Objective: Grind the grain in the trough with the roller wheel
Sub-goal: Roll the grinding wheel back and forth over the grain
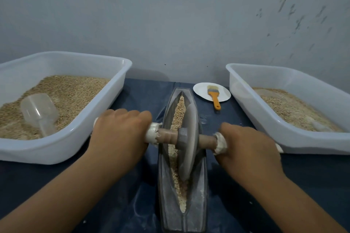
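The trough (pixel 182 191) ran away from the viewer, grain (pixel 179 111) lying along its groove. Midway along the trough stood the roller wheel (pixel 189 142); it looked heavy, stiff and best held by its axle ends. There the left hand (pixel 121 130) and right hand (pixel 248 147) each gripped a wrapped handle

The left hand (pixel 121 128) and right hand (pixel 248 149) cover the axle's wrapped ends, so each grip's fingers stay unseen. The roller wheel (pixel 189 142) hides the grain (pixel 180 108) beneath it. Picture edges crop the left tub (pixel 62 143), right tub (pixel 295 138) and trough (pixel 166 204).
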Available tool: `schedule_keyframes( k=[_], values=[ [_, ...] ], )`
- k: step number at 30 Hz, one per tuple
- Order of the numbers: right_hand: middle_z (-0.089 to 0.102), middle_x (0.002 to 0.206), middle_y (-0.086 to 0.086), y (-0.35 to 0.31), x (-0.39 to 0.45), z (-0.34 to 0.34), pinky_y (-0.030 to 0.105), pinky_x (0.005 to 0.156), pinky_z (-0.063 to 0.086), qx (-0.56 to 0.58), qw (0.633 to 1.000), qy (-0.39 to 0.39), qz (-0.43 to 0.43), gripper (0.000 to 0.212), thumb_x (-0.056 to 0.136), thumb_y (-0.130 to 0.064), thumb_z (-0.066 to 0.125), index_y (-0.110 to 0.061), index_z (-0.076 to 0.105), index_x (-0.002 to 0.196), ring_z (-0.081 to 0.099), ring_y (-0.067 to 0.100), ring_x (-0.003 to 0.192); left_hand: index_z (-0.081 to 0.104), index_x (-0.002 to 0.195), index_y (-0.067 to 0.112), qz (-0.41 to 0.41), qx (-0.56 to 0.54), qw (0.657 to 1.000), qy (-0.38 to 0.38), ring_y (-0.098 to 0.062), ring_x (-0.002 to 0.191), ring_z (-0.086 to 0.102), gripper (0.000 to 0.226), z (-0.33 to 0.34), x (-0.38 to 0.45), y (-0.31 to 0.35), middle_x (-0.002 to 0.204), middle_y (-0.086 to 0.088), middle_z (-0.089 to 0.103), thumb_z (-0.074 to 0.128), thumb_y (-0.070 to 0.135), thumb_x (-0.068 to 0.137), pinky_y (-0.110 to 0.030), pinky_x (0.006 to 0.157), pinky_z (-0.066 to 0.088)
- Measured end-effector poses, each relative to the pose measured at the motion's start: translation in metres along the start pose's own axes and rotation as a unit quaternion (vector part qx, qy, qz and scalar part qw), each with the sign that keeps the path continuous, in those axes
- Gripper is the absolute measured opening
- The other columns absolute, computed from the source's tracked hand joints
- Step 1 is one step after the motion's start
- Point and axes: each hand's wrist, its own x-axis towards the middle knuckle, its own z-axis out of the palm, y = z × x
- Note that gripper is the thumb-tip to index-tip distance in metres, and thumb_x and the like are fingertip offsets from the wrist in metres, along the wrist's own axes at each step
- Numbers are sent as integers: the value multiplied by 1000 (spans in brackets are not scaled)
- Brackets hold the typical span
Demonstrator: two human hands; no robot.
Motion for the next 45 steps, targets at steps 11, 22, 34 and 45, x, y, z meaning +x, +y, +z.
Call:
schedule_keyframes(
  k=[11, 22, 34, 45],
  values=[
    [45, 65, -12, 14, 27, 9, 27, 49, 28, 25, 997, -78, -2, 27, 73, -53, 54, -34, 36, 78, 47, 8, 61, 38, 61, 29, 12, 38, 997, -70, -12, 49, 43, 31, 25, 34, -14, 50, 9, 41, 69, 30, 61, -26, 49, 25],
    [62, 85, -7, 30, 138, 45, 30, 59, 37, 49, 997, -47, 37, 21, 75, -36, 55, -30, 55, 95, 54, 25, 70, 38, 73, 29, -58, 59, 995, -58, -20, 66, 49, 23, 58, 117, -26, 65, 7, 46, 59, 34, 79, -30, 63, 32],
    [43, 60, -10, 16, 70, 32, 27, 47, 25, -2, 999, -25, -24, 22, 76, -40, 59, -32, 38, 76, 44, 14, 55, 35, 69, 29, -64, 28, 992, -110, -11, 62, 50, 24, 45, 48, -18, 63, 8, 48, 57, 33, 78, -27, 58, 39],
    [46, 65, -10, 6, 16, -2, 28, 49, 28, 11, 997, -74, 4, 23, 79, -45, 54, -31, 36, 75, 47, 9, 61, 39, 73, 31, -26, 39, 992, -117, -9, 65, 51, 17, 8, 17, -9, 65, 9, 49, 54, 38, 76, -26, 58, 36]
  ],
)
